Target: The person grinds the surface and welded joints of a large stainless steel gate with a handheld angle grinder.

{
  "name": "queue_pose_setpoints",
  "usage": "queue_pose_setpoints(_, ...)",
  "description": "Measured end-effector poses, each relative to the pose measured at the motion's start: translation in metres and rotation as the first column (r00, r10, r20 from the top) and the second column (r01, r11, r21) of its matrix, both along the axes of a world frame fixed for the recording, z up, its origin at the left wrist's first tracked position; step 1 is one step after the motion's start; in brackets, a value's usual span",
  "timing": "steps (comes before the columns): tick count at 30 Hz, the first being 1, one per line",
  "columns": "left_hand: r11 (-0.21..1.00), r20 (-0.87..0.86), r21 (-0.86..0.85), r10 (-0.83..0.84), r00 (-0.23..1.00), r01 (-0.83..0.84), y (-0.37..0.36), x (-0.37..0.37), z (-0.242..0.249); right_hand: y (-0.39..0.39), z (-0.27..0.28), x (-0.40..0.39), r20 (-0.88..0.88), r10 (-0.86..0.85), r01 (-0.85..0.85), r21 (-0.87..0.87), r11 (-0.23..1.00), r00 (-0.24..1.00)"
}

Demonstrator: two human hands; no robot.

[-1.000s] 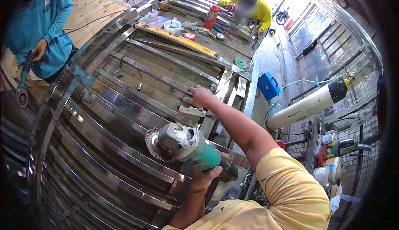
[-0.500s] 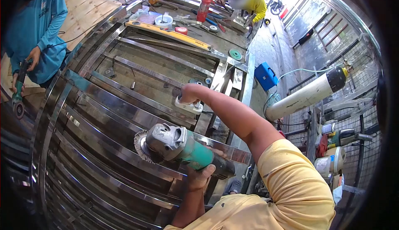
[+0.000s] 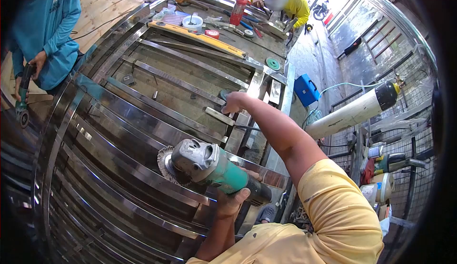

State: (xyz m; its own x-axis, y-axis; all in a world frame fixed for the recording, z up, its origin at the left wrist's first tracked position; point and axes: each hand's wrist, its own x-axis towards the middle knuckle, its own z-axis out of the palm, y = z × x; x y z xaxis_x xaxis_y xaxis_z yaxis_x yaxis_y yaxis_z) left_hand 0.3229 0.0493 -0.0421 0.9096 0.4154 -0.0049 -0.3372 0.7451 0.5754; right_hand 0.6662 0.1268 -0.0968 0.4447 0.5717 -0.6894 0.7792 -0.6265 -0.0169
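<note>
Here steel gate frame [image 3: 143, 121] fills workshop floor; left hand [image 3: 232, 198] clamps angle grinder [image 3: 214, 168], right hand [image 3: 234, 102] grip unclear

my left hand [image 3: 232, 202] holds the grinder [image 3: 209, 167] over the steel frame [image 3: 119, 135]. my right hand [image 3: 233, 103] rests farther ahead, beside a flat bar [image 3: 219, 116].

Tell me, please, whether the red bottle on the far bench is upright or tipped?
Upright: the red bottle stands on its base, cap up, among tools.
</note>
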Motion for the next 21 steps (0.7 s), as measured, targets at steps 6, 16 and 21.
queue_pose_setpoints(6, 0.999, 0.048, -0.040, -0.026, 0.999, 0.028, -0.003, 0.002, -0.004, -0.018, 0.016, 0.005, -0.111, 0.013, -0.004, 0.082, 0.997, 0.994)
queue_pose_setpoints(16, 0.999, -0.071, -0.015, -0.037, 0.997, 0.036, -0.005, 0.004, 0.002, -0.031, 0.010, -0.033, 0.223, -0.238, 0.062, 0.595, 0.802, 0.945)
queue_pose_setpoints(21, 0.999, 0.026, -0.022, -0.031, 0.999, 0.031, -0.005, 0.001, -0.007, -0.050, 0.023, -0.029, -0.024, -0.192, 0.182, 0.451, 0.874, 0.981)
